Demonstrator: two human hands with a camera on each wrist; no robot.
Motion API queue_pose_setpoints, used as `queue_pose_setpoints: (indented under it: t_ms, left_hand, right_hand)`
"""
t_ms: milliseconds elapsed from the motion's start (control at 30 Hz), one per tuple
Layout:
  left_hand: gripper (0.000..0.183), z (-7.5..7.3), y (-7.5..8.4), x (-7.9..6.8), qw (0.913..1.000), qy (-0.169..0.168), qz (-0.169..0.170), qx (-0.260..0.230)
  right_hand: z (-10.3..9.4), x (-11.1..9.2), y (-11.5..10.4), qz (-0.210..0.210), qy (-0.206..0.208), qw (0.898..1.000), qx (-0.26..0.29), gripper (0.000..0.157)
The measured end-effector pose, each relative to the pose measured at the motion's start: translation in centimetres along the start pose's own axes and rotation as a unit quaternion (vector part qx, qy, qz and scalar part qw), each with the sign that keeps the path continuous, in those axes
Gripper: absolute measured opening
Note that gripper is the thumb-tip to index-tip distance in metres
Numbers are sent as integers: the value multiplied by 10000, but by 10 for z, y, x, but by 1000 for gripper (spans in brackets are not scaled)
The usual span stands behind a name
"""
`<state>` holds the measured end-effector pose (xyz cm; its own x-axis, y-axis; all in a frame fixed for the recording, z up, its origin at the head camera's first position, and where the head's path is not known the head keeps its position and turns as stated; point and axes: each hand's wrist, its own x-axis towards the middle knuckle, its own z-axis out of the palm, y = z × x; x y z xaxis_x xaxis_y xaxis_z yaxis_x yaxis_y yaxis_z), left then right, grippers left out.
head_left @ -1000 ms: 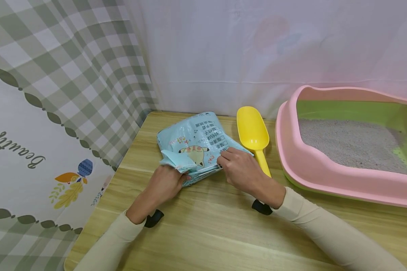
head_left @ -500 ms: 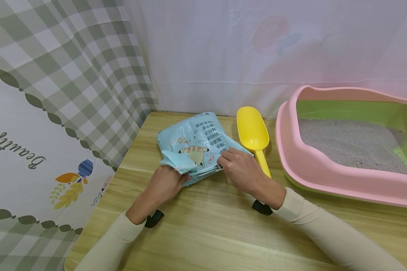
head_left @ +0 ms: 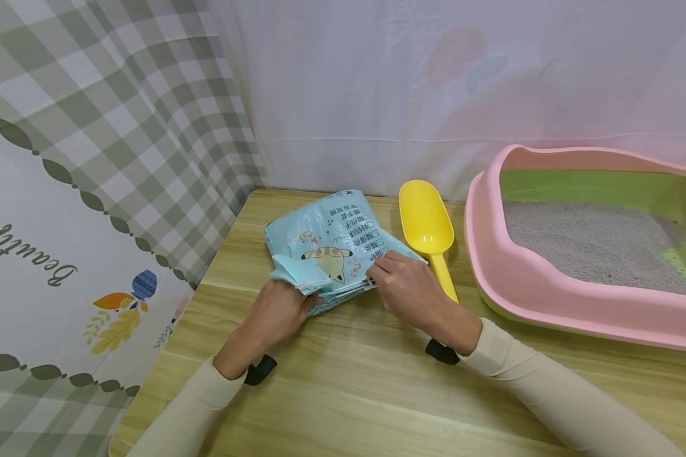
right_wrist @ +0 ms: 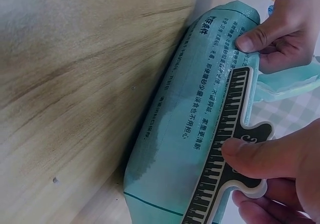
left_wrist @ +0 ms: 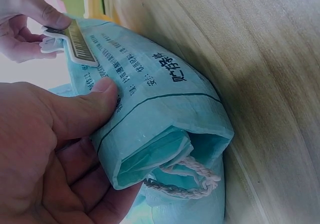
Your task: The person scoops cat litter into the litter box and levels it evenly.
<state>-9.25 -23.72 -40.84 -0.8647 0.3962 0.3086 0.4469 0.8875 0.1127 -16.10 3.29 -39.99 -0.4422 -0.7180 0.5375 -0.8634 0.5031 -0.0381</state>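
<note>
A light blue printed bag (head_left: 343,219) lies on the table with its top folded over. My left hand (head_left: 279,309) pinches the fold at its left end, thumb on the outer face, fingers behind. The left wrist view shows the fold's layered end and a braided white cord (left_wrist: 187,181) hanging from it. My right hand (head_left: 408,289) pinches the handle of a piano-key patterned bag clip (right_wrist: 227,149). This clip sits along the folded edge, right of my left hand. In the head view the clip is mostly hidden behind the right hand.
A yellow scoop (head_left: 425,219) lies right of the bag, its handle partly behind the right forearm. Beyond it stands a pink and green litter box (head_left: 491,254) with grey litter (head_left: 589,244). Cloth curtains (head_left: 331,95) hang behind and left of the wooden table (head_left: 331,393).
</note>
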Motion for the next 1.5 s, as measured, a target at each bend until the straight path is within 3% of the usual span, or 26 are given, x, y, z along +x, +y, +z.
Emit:
queue_pose_setpoints:
  t_ms: [1033, 1333, 1500]
  left_hand:
    - [43, -1, 1, 0, 10000, -50, -65, 12]
    - [16, -5, 9, 0, 9985, -304, 57, 445]
    - [13, -6, 15, -3, 9983, -469, -161, 302]
  right_hand:
    - [-1, -3, 1, -22, -57, 10000, 0, 9]
    - [-5, -12, 2, 10, -223, 9997, 49, 32]
    - [-12, -22, 4, -71, -319, 9995, -7, 50]
